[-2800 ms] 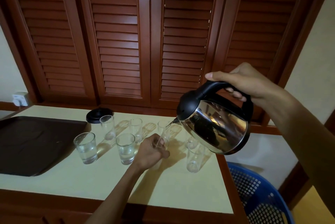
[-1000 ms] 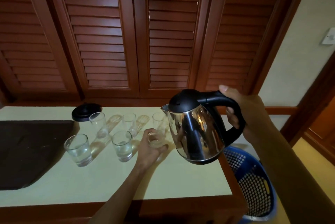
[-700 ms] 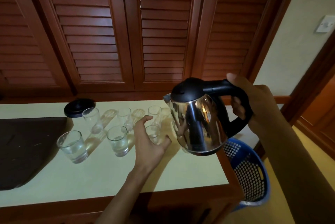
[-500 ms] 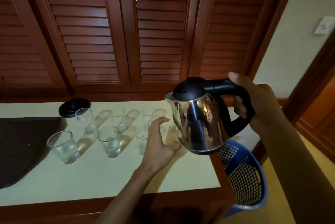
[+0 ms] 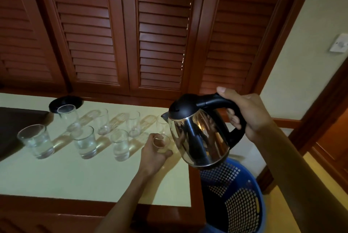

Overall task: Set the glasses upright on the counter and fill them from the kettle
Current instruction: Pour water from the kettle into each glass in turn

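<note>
Your left hand (image 5: 154,154) wraps the slick, breakable glass (image 5: 161,143) at centre frame low on its wall, while your right hand (image 5: 248,116) grips the heavy kettle (image 5: 197,134) by its handle, centre-right.

Behind the counter you have dark wooden louvred doors (image 5: 162,31), with a black round lid (image 5: 66,100) at the back edge, a dark tray (image 5: 17,125) at left, a blue perforated basket (image 5: 239,200) on the floor at right, and a wall switch (image 5: 339,43).
</note>
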The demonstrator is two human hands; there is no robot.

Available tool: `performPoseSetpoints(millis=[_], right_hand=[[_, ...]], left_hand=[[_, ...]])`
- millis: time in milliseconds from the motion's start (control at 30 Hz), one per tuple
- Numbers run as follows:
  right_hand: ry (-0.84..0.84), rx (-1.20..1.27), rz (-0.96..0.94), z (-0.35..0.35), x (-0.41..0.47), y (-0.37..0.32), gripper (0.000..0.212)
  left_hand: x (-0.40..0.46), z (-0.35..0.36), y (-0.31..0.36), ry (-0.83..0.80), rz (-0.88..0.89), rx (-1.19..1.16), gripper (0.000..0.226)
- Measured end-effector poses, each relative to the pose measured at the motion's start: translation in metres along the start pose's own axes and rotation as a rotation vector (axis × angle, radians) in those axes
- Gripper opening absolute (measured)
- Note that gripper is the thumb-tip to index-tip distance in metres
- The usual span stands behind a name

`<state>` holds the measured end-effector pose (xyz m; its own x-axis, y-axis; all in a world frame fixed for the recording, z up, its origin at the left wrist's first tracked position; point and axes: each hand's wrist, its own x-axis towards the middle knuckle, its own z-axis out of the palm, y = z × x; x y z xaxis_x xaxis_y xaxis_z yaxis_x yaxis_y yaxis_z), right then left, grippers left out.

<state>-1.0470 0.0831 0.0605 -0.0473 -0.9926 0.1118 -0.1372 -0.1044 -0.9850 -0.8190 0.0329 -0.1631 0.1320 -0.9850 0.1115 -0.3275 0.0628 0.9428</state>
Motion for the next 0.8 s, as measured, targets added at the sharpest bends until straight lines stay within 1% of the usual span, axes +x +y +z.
performPoseSetpoints(millis=[100, 233, 400, 567, 800], right_hand=[[-0.097, -0.078, -0.015, -0.007, 0.008, -0.001, 0.054], [-0.155, -0.212, 0.006, -0.014, 0.019, -0.001, 0.056], [-0.250, -0.325, 0.005, -0.017, 0.027, -0.001, 0.056], [-0.322, -0.409, -0.048, -0.019, 0.034, -0.010, 0.055], [-0.347, -0.481, -0.095, -0.022, 0.043, -0.021, 0.055]], left_hand=[[0.003, -0.002, 0.006, -0.023, -0.039, 0.032, 0.043], [-0.003, -0.008, 0.015, -0.012, -0.019, 0.079, 0.038], [-0.024, -0.007, 0.033, -0.063, 0.029, 0.068, 0.038], [-0.032, 0.000, 0.040, -0.085, 0.056, 0.084, 0.036], [-0.032, 0.000, 0.040, -0.072, 0.036, 0.080, 0.031]])
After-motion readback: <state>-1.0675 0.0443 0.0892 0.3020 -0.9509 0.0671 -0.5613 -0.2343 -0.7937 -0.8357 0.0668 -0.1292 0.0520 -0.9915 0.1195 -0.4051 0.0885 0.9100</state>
